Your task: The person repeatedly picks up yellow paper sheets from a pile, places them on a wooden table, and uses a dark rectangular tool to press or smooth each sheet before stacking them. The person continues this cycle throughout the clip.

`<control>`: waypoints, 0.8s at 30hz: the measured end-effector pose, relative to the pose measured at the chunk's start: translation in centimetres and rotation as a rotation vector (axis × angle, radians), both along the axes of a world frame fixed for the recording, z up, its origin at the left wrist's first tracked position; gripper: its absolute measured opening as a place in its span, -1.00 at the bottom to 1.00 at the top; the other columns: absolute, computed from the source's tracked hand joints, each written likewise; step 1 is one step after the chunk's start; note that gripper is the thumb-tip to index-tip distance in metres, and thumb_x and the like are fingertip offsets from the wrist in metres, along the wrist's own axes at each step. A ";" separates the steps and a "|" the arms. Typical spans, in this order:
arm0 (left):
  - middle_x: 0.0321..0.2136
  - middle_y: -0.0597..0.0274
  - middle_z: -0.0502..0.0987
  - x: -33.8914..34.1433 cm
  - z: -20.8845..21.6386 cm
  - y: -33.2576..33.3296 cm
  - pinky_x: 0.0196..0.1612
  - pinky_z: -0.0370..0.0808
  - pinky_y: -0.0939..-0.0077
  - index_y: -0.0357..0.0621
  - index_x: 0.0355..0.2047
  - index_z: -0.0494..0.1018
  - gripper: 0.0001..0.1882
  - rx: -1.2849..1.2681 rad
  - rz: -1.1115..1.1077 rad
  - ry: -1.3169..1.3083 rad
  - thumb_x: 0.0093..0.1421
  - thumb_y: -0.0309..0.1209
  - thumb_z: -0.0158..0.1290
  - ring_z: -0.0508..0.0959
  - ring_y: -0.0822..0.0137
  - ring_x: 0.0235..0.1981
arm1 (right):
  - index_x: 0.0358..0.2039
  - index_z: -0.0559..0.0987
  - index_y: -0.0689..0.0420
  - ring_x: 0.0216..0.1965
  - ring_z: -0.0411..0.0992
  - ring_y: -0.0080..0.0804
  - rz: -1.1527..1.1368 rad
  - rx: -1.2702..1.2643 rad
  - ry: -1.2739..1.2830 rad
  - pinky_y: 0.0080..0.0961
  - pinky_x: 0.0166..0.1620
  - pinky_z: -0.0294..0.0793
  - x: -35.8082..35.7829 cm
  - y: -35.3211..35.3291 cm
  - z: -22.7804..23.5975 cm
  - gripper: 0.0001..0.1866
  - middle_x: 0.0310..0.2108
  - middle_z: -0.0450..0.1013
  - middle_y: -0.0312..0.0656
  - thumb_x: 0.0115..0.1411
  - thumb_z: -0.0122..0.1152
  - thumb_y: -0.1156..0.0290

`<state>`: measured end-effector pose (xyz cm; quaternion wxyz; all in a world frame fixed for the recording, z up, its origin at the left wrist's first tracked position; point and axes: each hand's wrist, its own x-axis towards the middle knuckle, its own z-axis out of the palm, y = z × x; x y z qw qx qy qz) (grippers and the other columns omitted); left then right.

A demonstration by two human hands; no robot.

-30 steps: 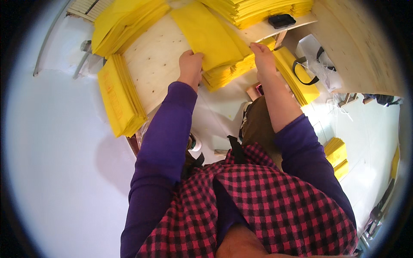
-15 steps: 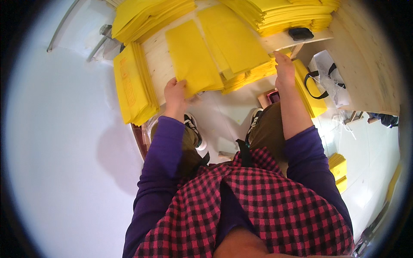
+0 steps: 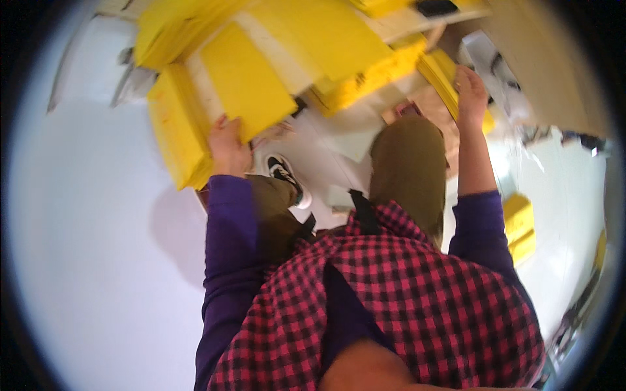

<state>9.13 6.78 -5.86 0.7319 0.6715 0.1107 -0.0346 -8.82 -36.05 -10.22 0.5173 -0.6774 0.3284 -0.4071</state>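
Note:
My left hand (image 3: 228, 144) is closed on the near edge of a flat yellow sheet (image 3: 244, 81), which lies on a pale wooden tabletop (image 3: 203, 81). Whether it is a single sheet or a folded bag, I cannot tell. Away from the tabletop, my right hand (image 3: 471, 96) hangs on the right, in front of a leaning yellow stack (image 3: 445, 75). Its fingers are blurred, and nothing plainly shows in them. Beside the first sheet, wider yellow sheets (image 3: 319, 39) cover the middle of the tabletop.
A yellow stack (image 3: 173, 124) sits at the tabletop's left edge, with another (image 3: 186, 26) behind it. A black object (image 3: 435, 8) lies at the far right. Right of me are a white bag (image 3: 479, 55), a wooden panel (image 3: 554, 58) and yellow bundles (image 3: 520, 225) on the floor.
The view has shifted, and the table sits further up and left. My right hand has moved right, away from the tabletop edge. My right knee has come forward, hiding that shoe.

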 end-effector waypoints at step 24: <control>-0.21 0.20 0.37 -0.8 0.1 0.9 -0.38 0.31 0.70 -0.27 0.03 0.19 -0.49 0.291 -0.063 -0.051 0.04 -0.58 0.02 0.41 0.48 -0.32 | -0.35 0.50 0.13 -0.28 0.46 -0.03 0.534 -0.284 1.416 -0.21 -0.24 0.45 -5.4 -1.4 -27.0 -0.67 -0.36 0.48 0.00 0.15 -0.11 0.15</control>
